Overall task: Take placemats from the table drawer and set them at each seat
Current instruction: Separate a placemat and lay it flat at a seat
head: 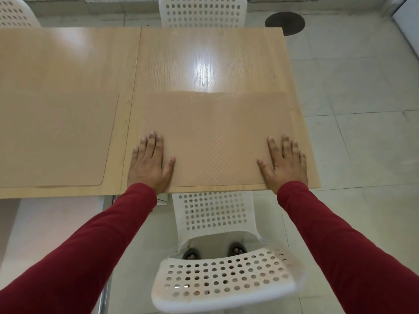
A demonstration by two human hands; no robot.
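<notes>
Both hands down flat, fingers straight and spread: left hand on the near left corner of the mat, right hand on its near right corner. The mat lies at the worktop's near edge, right above a white chair. Another mat lies flat just to the left, a further chair across the worktop

Two placemats lie on one tabletop, with two hands and three white perforated chairs in view.
</notes>
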